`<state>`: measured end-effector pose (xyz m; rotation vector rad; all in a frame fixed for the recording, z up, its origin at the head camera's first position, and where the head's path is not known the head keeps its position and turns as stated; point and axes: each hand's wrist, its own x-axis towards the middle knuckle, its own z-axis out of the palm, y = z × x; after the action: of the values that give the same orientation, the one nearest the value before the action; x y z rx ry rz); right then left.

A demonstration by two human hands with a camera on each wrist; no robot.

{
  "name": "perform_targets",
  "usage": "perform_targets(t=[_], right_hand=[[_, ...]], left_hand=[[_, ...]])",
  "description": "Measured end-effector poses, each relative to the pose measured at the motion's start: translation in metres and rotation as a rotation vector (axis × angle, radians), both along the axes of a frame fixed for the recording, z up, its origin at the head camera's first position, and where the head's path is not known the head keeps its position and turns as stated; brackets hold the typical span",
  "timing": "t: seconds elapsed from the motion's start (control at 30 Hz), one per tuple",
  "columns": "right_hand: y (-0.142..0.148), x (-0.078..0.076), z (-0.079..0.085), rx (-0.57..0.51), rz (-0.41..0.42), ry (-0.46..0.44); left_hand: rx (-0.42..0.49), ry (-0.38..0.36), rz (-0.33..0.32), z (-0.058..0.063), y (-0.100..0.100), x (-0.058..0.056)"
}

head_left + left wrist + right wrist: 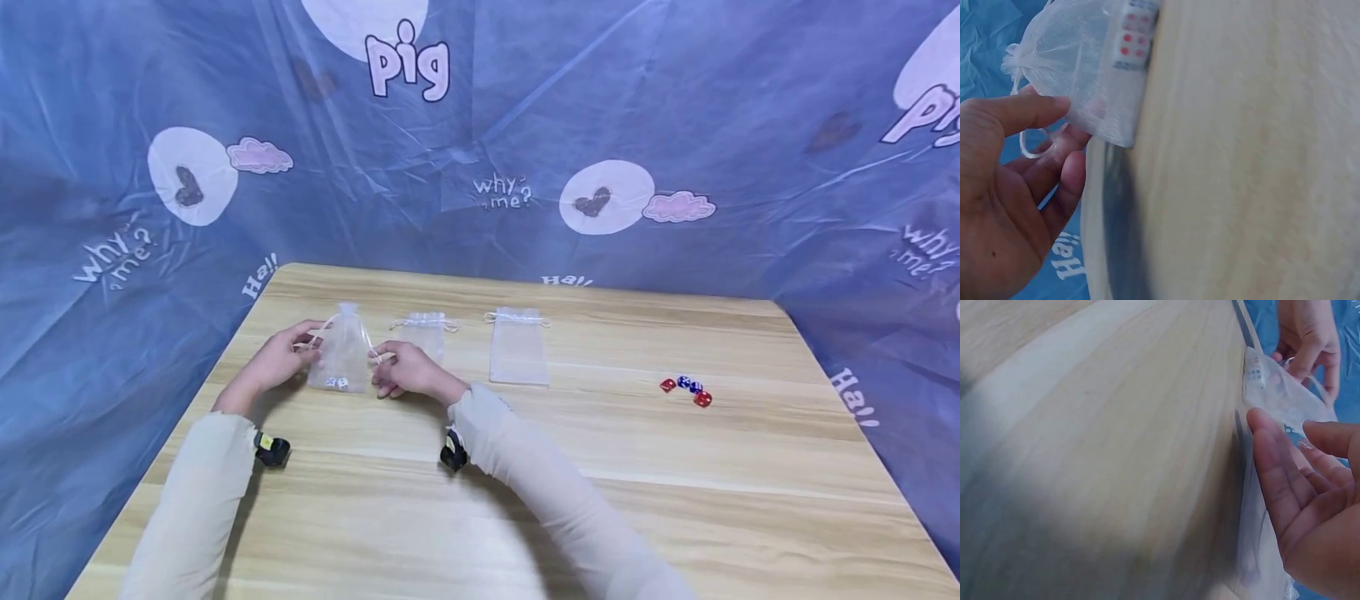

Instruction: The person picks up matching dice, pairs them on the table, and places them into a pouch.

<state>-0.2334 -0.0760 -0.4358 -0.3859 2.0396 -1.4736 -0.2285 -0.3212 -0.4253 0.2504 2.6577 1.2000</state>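
From where I stand, the step in hand appears to be closure of the sheer pouch point(343, 352), held upright between both hands at the left part of the bench point(360, 508), its neck gathered and two white dice point(342, 384) at its base. The left hand point(279, 358) pinches one side of the drawstring point(1022, 144); the right hand point(411, 369) appears to pinch the other side, though its fingertips partly hide the contact. The next move calls for an even outward pull until the neck is tight, then setting the pouch down. Two flat pouches, the middle pouch point(426, 335) and the right-hand pouch point(519, 348), lie beyond the right hand. Two red dice point(702, 400) and two blue dice point(683, 382) remain loose at the right, so further filling is probably due.
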Motion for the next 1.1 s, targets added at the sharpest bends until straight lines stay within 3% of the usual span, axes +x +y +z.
perform_targets(t=[0.27, 0.47, 0.7, 0.77, 0.97, 1.1], right_hand=[[-0.007, -0.004, 0.003, 0.065, 0.037, 0.005], [0.001, -0.004, 0.011, 0.092, 0.060, 0.043], [0.042, -0.005, 0.024, 0.119, 0.074, 0.231], [0.058, -0.005, 0.027, 0.128, 0.075, 0.278], [0.112, -0.003, 0.036, 0.143, 0.048, 0.365], [0.147, 0.000, 0.042, 0.176, 0.041, 0.444]], left_hand=[[0.012, -0.037, -0.053, -0.008, -0.008, 0.004], [-0.022, -0.026, -0.037, 0.003, -0.009, 0.006], [-0.040, 0.096, 0.029, 0.026, 0.007, 0.007], [-0.087, 0.150, 0.034, 0.029, 0.017, 0.007], [-0.233, 0.349, 0.035, 0.035, 0.053, 0.006], [-0.223, 0.415, -0.006, 0.040, 0.074, 0.005]])
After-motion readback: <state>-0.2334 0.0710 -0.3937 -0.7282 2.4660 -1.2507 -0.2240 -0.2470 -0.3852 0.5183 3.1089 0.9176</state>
